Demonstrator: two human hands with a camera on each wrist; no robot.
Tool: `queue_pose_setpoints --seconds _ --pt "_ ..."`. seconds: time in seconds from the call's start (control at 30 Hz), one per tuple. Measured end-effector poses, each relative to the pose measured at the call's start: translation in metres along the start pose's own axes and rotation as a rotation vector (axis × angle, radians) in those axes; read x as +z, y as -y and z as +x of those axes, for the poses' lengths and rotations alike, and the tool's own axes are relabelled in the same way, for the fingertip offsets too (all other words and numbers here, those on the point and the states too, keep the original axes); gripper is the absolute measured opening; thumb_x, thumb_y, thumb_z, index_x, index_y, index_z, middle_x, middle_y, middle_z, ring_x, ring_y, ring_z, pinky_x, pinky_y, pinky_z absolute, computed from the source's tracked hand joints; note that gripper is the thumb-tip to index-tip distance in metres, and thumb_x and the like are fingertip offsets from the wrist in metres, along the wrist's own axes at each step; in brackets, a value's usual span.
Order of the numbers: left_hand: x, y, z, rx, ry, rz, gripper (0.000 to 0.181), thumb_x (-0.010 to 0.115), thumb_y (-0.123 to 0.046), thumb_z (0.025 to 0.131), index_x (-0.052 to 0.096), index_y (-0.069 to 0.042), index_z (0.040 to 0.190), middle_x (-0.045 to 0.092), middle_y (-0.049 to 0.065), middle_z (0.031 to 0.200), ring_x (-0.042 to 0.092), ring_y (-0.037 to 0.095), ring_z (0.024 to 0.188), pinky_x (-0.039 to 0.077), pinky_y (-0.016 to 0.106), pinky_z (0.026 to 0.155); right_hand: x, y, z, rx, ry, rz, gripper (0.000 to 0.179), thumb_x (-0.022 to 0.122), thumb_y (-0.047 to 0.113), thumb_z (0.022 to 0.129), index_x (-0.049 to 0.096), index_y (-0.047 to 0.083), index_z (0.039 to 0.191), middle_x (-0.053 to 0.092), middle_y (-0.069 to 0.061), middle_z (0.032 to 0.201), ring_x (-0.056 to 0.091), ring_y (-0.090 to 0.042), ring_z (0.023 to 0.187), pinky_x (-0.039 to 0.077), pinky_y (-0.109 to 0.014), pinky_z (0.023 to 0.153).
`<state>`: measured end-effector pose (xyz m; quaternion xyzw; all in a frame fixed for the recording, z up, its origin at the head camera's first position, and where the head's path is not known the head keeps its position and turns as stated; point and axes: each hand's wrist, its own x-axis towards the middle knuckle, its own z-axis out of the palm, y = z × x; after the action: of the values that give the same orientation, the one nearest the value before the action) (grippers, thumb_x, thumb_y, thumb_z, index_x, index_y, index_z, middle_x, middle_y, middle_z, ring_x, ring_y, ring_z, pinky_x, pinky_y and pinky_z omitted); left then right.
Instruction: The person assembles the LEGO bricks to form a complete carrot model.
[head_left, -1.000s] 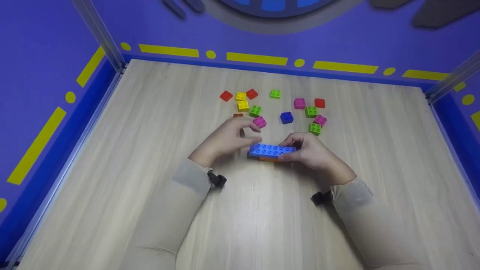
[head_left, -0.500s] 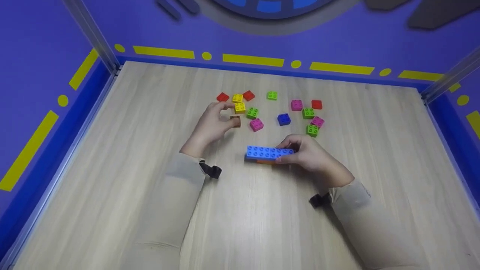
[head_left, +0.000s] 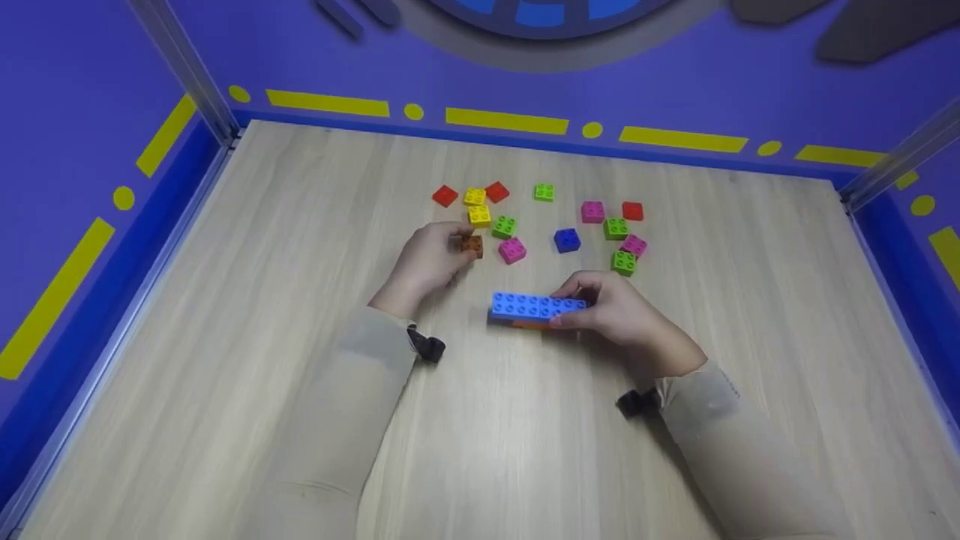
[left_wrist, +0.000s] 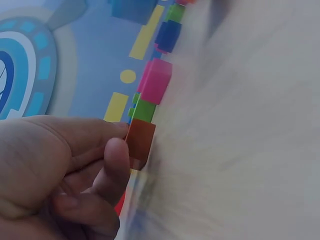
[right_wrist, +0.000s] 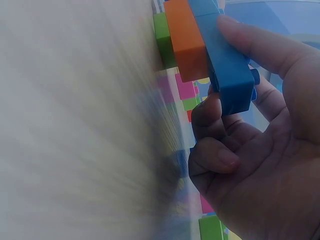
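Gripping the right end of a blue bar (head_left: 517, 304) stacked over an orange brick (right_wrist: 189, 45), the right hand (head_left: 619, 307) is nearest. Slightly beyond, the left hand (head_left: 429, 262) pinches a brown brick (head_left: 472, 246) between thumb and forefinger. These pieces look light, stiff and smooth, probably best held by their flat sides, clear of studs. Farther off, loose bricks (head_left: 568, 241) lie toward the far edge of the table (head_left: 465, 435).

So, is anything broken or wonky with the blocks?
Nothing looks broken that I can see. The one slightly funny bit: the blue top layer held by the right hand sticks out past the orange brick under it, so its end hangs over. That could just be how it's built.
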<state>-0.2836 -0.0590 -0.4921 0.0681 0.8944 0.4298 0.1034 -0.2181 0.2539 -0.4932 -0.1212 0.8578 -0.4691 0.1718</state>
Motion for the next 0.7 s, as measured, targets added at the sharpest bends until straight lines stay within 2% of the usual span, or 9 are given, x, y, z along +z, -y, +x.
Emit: queue_pose_setpoints --seconds 0.1,0.27,0.4,0.53,0.6,0.7 --pt "0.002 0.001 0.0 0.01 -0.023 0.054 0.047 0.078 -0.016 0.108 0.069 -0.012 0.154 0.073 0.007 0.154 0.067 0.026 0.146 0.053 0.044 0.126 0.0 0.0 0.0 0.004 0.002 0.012 0.028 0.098 0.02 0.089 0.086 0.018 0.115 0.08 -0.004 0.119 0.065 -0.027 0.113 0.054 -0.037 0.102" --pt "0.002 0.002 0.0 0.033 -0.045 0.099 0.039 0.08 -0.016 0.107 0.075 -0.011 0.146 0.078 0.008 0.145 0.071 0.028 0.138 0.055 0.045 0.122 0.0 0.001 -0.001 0.007 0.005 0.022 0.028 0.097 0.02 0.09 0.086 0.018 0.116 0.08 -0.005 0.119 0.065 -0.026 0.113 0.055 -0.033 0.1" --pt "-0.002 0.003 -0.002 0.053 -0.039 0.067 0.034 0.082 -0.018 0.106 0.079 -0.011 0.139 0.081 0.008 0.137 0.074 0.027 0.132 0.057 0.044 0.12 0.0 0.001 -0.001 0.009 0.005 0.016 0.028 0.097 0.019 0.09 0.086 0.018 0.115 0.08 -0.004 0.119 0.065 -0.026 0.113 0.055 -0.032 0.1" --pt "-0.006 0.003 -0.002 0.059 -0.011 0.028 0.034 0.084 -0.021 0.105 0.08 -0.012 0.137 0.08 0.007 0.137 0.073 0.026 0.134 0.055 0.044 0.122 0.001 0.0 -0.001 -0.003 0.001 0.0 0.028 0.097 0.019 0.091 0.086 0.016 0.116 0.081 -0.006 0.119 0.065 -0.026 0.111 0.055 -0.031 0.098" --pt "-0.01 0.003 -0.003 0.054 0.019 0.005 0.033 0.085 -0.023 0.104 0.08 -0.014 0.136 0.079 0.005 0.138 0.073 0.025 0.133 0.057 0.043 0.117 0.001 0.0 0.0 -0.01 -0.003 -0.006 0.028 0.097 0.019 0.091 0.086 0.015 0.117 0.081 -0.008 0.119 0.065 -0.026 0.11 0.055 -0.03 0.097" --pt "-0.015 0.001 -0.005 0.057 0.083 -0.04 0.032 0.085 -0.026 0.104 0.081 -0.019 0.134 0.078 0.003 0.138 0.077 0.026 0.115 0.064 0.041 0.099 0.001 -0.001 0.0 -0.014 -0.006 -0.009 0.028 0.097 0.017 0.09 0.086 0.014 0.116 0.081 -0.009 0.118 0.065 -0.026 0.109 0.055 -0.029 0.095"
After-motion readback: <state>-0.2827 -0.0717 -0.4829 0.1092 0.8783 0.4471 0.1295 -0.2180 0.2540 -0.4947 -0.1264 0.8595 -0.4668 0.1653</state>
